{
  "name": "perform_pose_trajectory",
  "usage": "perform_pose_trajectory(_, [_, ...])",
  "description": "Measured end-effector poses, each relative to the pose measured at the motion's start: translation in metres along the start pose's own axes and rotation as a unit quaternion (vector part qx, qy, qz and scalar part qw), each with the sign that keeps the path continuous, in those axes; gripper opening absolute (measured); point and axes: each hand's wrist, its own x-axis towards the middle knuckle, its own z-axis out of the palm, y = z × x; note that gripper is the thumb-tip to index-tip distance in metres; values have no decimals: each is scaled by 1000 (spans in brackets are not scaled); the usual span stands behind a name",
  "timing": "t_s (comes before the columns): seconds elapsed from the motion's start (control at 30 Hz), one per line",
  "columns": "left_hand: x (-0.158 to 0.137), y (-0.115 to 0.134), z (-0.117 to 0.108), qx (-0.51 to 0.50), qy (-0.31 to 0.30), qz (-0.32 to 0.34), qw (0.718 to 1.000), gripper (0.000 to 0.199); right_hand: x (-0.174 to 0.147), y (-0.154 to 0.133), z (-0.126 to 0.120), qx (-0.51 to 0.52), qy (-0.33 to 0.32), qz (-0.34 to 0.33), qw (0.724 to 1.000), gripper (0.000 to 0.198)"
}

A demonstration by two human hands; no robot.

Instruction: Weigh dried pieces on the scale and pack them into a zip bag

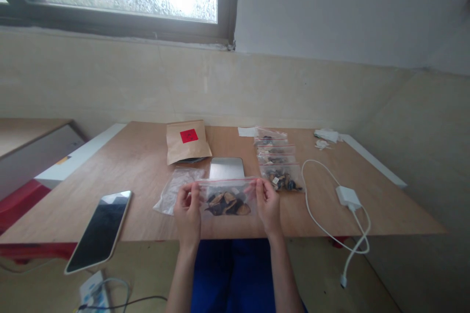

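My left hand (187,209) and my right hand (268,205) hold a clear zip bag (227,196) between them, each pinching one end of its red seal strip. Dark dried slices lie in the bag's lower half. The bag hangs just above the near edge of the wooden table (139,166). Behind it lies a small silver scale (226,168). To the left of my left hand lies a pile of empty clear bags (175,188).
A row of filled zip bags (277,164) lies right of the scale. A brown paper pouch (188,141) with a red label stands behind. A phone (100,230) overhangs the near left edge. A white charger and cable (348,198) lie at right, white scraps (325,137) far right.
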Motion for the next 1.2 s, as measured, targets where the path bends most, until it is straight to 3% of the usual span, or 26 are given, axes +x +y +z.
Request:
perform_pose_trajectory(0.2, [-3, 3, 4, -17, 12, -2, 1000, 31, 0, -5, 2, 42, 21, 27, 999, 37])
perform_pose_trajectory(0.47, [-4, -3, 9, -66, 9, -47, 997, 40, -1, -7, 7, 95, -4, 29, 995, 28])
perform_pose_trajectory(0.67, [-1, -4, 7, -61, -54, -2, 997, 39, -1, -8, 13, 105, 36, 17, 994, 26])
perform_pose_trajectory(1.2, [3, -5, 5, -68, -37, -7, 997, 26, -2, -9, 23, 130, 60, 23, 989, 26])
